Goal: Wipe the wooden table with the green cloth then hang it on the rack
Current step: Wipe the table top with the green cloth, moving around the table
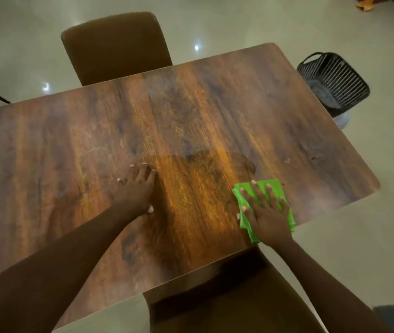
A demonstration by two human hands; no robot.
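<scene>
Pressing down open-palmed, right hand (267,217) pins green cloth (276,187) at four o'clock on wooden table (191,111); left hand (137,188) rests splayed, empty, near centre. Cloth judged soft, light (pinch a corner to lift).

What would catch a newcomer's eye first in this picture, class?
The bright green cloth stands out, pressed flat under the right hand near the right end of the wooden table. The left hand rests flat mid-table beside a glossier patch. A black basket sits on the floor beyond.
</scene>
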